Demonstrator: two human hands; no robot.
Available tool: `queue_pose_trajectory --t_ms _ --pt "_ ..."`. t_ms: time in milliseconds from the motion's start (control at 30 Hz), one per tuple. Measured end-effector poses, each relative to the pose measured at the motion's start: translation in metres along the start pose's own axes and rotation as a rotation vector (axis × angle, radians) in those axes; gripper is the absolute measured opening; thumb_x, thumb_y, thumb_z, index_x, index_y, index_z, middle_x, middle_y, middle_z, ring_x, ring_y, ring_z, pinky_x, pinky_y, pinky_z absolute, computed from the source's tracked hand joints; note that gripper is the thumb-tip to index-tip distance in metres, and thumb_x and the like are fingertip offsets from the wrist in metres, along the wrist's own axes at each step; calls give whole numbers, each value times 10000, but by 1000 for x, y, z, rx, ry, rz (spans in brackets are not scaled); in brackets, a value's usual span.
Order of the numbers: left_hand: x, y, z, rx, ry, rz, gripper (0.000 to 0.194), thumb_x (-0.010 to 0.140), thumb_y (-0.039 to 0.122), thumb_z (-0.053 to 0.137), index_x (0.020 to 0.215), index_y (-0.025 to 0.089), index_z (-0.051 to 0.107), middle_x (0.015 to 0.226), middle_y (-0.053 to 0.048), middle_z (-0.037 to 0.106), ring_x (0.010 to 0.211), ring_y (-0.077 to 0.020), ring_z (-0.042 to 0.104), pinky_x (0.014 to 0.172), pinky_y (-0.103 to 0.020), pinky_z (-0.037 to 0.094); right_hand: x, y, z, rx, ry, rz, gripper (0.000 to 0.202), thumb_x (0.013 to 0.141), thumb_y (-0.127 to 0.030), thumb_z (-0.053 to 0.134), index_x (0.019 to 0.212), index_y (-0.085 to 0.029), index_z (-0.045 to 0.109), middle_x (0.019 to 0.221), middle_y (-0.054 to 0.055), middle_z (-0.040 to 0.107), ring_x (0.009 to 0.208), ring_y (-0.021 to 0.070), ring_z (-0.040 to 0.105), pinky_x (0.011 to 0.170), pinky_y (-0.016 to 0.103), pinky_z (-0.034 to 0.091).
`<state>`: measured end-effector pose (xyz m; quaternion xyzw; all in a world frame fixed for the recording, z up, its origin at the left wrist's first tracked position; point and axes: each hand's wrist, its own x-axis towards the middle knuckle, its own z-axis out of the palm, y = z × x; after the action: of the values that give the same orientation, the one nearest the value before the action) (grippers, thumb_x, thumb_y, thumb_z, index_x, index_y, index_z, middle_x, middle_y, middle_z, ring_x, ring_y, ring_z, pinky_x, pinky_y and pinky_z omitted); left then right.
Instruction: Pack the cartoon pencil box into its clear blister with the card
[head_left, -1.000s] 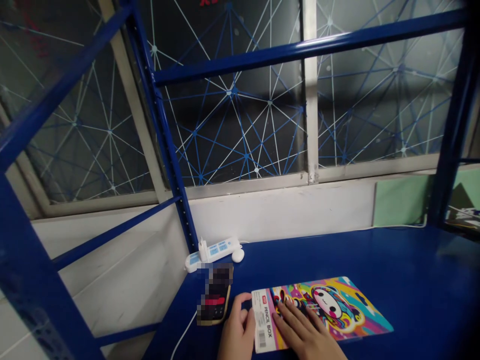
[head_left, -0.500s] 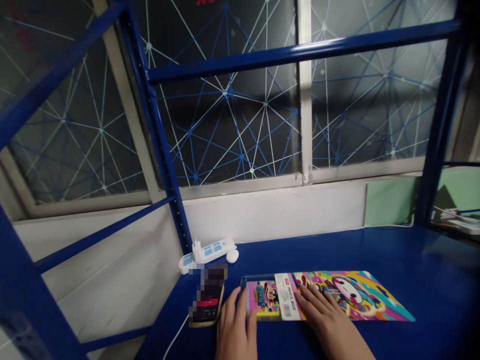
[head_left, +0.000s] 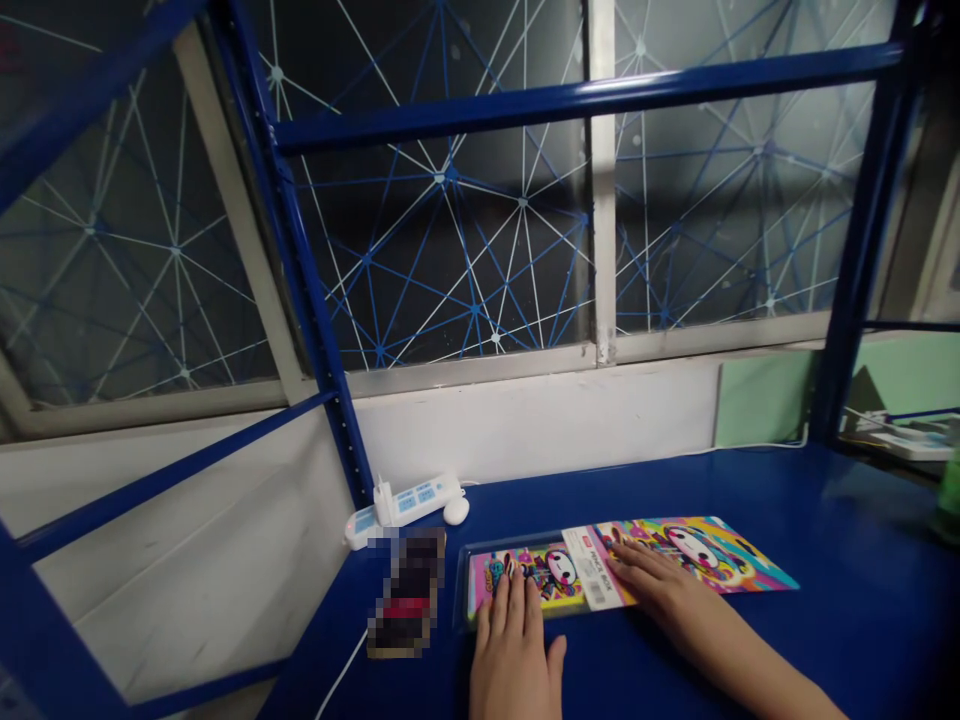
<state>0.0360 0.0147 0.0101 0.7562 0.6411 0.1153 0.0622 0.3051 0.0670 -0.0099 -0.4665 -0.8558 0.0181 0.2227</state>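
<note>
A colourful cartoon pencil box (head_left: 564, 570) lies on the blue table, in a clear tray partly covered by a white label band (head_left: 589, 568). To the right stretches a bright printed sheet (head_left: 739, 555) with a cartoon face. My left hand (head_left: 514, 640) rests its extended fingertips on the lower left part of the pencil box. Over the sheet, just right of the white band, lies my right hand (head_left: 660, 590), fingers stretched out flat. Neither hand grips anything.
A phone (head_left: 409, 595), partly pixelated, lies left of the box with a white cable near it. Behind it are a white power strip (head_left: 424, 497) and a small round white object (head_left: 456, 511). Blue metal frame bars (head_left: 315, 300) rise before the windows.
My left hand has moved right, from beside the box's left edge onto its printed surface. More of the box shows left of the band, and the box and sheet are tilted differently.
</note>
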Motion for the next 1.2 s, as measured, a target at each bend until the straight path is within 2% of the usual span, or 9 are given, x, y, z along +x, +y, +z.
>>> queue_pose_trajectory --t_ms 200,433,567,667,767,867,933,1033,1200 --pt "0 15 -29 41 -120 -27 605 949 374 426 1502 133 392 1615 -117 241 1503 -344 232 1222 -560 231 -22 41 -11 -24 6 50 500 944 -143 424 1380 -321 591 1451 69 564 1314 248 557 1088 441 457" --pt "26 11 -42 30 -94 24 549 968 377 399 1437 108 498 1552 -161 422 1465 -314 347 1196 -475 311 -6 64 -17 -68 64 16 509 894 -86 421 1296 -275 670 1396 78 624 1290 246 582 1068 412 473" --pt "48 8 -55 69 -97 29 455 977 398 416 1174 104 702 1280 -206 675 1236 -323 610 1053 -458 475 -4 92 -21 -155 100 55 587 861 -41 378 1346 -250 634 1386 107 625 1290 270 581 1075 469 460" --pt "64 7 -62 106 -100 -7 413 985 457 463 1002 138 725 1047 -131 756 1031 -257 705 950 -458 534 -16 95 -22 -198 96 65 680 816 -7 383 1400 -301 571 1436 74 576 1324 279 544 1106 510 427" --pt "74 6 -60 139 -73 -25 372 980 482 511 1009 157 688 1046 -70 739 1002 -197 694 937 -445 538 -39 70 -18 -241 91 35 699 803 -19 401 1404 -340 556 1444 39 560 1293 285 572 1050 493 501" --pt "79 5 -55 162 -34 -8 364 977 485 520 1020 159 677 1057 -62 724 1009 -197 681 941 -448 531 -60 25 -9 -258 118 -36 791 780 -28 437 1487 -383 426 1459 -5 534 1233 267 624 942 404 590" --pt "80 4 -53 167 -22 25 352 973 478 532 999 159 679 1036 -57 724 1001 -197 679 938 -447 528 -66 -7 2 -244 104 -164 840 766 -46 501 1515 -404 369 1440 -23 556 1203 252 648 910 347 604" --pt "78 -4 -56 150 -24 103 329 961 470 558 937 170 689 984 -41 733 979 -189 680 929 -434 525 -56 -48 25 -257 115 -341 712 832 -149 600 1492 -364 440 1342 16 654 1127 260 696 851 307 612" --pt "75 -18 -60 78 3 189 333 974 450 528 877 184 703 916 -27 750 920 -180 689 909 -411 511 -4 -98 59 -265 147 -545 385 945 -367 610 1325 -301 610 1238 49 730 1058 266 726 832 290 592"
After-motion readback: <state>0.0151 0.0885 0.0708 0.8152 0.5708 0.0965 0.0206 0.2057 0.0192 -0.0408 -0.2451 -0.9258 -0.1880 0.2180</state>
